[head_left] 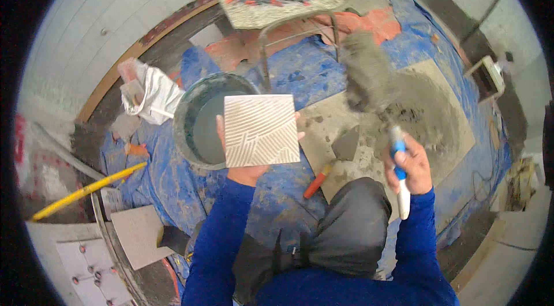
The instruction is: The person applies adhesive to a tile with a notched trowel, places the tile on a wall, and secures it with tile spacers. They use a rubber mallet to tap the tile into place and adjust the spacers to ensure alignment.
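My left hand holds a square tile from beneath, its upward face covered in fine ridges, over the rim of a bucket of murky water. My right hand grips a trowel by its blue and white handle; its blurred blade is coated with grey mortar and raised over a large board smeared with mortar. On that board, between my hands, lies another trowel with a red and yellow handle. My bent knee is just below it.
A stand with black and red small pieces is at the back. A white sack and yellow level lie left on the blue tarp. Flat boards lie lower left; walls enclose the area, with a small white-framed object at right.
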### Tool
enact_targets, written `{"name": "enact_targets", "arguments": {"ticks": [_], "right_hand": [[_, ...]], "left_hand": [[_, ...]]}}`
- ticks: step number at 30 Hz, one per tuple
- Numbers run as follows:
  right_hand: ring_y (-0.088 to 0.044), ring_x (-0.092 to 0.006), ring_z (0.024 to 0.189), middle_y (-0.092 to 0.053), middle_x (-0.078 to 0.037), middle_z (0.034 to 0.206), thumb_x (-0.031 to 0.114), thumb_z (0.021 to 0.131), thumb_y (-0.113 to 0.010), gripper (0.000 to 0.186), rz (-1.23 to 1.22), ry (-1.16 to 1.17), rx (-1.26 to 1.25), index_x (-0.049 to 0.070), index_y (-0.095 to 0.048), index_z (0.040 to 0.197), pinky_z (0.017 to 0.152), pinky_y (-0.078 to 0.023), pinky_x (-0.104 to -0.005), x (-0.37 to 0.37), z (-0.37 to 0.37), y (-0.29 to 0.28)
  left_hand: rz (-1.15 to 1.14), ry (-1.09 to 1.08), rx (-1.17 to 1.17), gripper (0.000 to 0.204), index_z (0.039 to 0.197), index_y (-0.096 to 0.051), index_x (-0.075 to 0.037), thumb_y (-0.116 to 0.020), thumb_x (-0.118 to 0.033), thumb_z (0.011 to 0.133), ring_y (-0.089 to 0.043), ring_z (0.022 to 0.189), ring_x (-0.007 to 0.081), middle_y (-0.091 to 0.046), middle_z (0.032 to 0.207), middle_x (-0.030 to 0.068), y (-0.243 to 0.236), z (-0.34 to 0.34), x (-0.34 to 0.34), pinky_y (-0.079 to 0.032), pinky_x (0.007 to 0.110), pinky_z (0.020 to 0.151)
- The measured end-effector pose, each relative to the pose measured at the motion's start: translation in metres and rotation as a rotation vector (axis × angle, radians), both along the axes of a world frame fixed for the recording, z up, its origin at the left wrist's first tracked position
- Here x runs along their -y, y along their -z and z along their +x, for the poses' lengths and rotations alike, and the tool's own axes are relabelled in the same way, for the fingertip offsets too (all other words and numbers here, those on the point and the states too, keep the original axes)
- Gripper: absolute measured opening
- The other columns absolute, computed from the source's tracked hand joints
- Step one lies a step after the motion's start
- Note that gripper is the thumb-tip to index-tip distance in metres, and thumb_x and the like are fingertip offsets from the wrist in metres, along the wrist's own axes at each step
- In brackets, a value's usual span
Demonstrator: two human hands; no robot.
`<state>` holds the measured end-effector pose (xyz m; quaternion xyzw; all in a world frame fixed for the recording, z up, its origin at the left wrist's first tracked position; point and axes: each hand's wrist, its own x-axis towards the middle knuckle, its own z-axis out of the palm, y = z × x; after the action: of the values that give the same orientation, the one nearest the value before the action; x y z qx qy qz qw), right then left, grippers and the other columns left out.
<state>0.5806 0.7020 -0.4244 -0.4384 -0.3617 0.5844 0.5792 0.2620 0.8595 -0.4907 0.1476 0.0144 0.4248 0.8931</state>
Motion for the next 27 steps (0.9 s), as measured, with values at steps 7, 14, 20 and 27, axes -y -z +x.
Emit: {"name": "enact_targets", "arguments": {"ticks": [7,14,20,27], "right_hand": [[-0.06,-0.0117,0.058,-0.066,-0.005,0.093,0.017,0.103,-0.066,0.05,-0.306,-0.587,0.354,-0.004,-0.05,0.146,0.052,-0.047,-0.0298,-0.047,-0.134,-0.058],[-0.063,-0.0294,0.064,-0.062,-0.017,0.084,0.012,0.093,-0.074,0.064,0.467,-0.508,1.155,-0.001,-0.049,0.151,0.06,-0.052,-0.0394,-0.063,-0.214,-0.045],[-0.064,-0.0282,0.066,-0.058,-0.009,0.086,0.007,0.077,-0.077,0.081,0.787,-0.37,1.607,0.012,-0.05,0.154,0.058,-0.055,-0.0396,-0.075,-0.232,-0.018],[-0.065,-0.0265,0.073,-0.06,-0.008,0.089,0.005,0.074,-0.078,0.077,0.95,-0.204,1.639,0.015,-0.057,0.148,0.062,-0.055,-0.0387,-0.095,-0.238,0.023]], "left_hand": [[-0.059,-0.313,0.19,0.084,0.159,-0.04,-0.016,-0.035,-0.075,0.099,-0.043,0.146,0.0367,-0.043,0.161,0.0129,0.017,-0.067,0.001,-0.03,0.059,0.122],[-0.124,-0.485,0.219,0.08,0.158,-0.042,-0.016,-0.039,-0.072,0.1,-0.046,0.144,0.0364,-0.047,0.158,0.0131,0.016,-0.113,0.015,-0.035,0.058,0.12],[-0.18,-0.448,0.305,0.073,0.156,-0.044,-0.014,-0.038,-0.065,0.104,-0.049,0.141,0.0383,-0.049,0.156,0.0151,0.005,-0.144,0.015,-0.037,0.061,0.118],[0.029,-0.46,0.453,0.072,0.155,-0.045,-0.012,-0.039,-0.064,0.105,-0.046,0.143,0.0371,-0.047,0.158,0.0147,0.004,-0.171,0.024,-0.034,0.059,0.12]]}}
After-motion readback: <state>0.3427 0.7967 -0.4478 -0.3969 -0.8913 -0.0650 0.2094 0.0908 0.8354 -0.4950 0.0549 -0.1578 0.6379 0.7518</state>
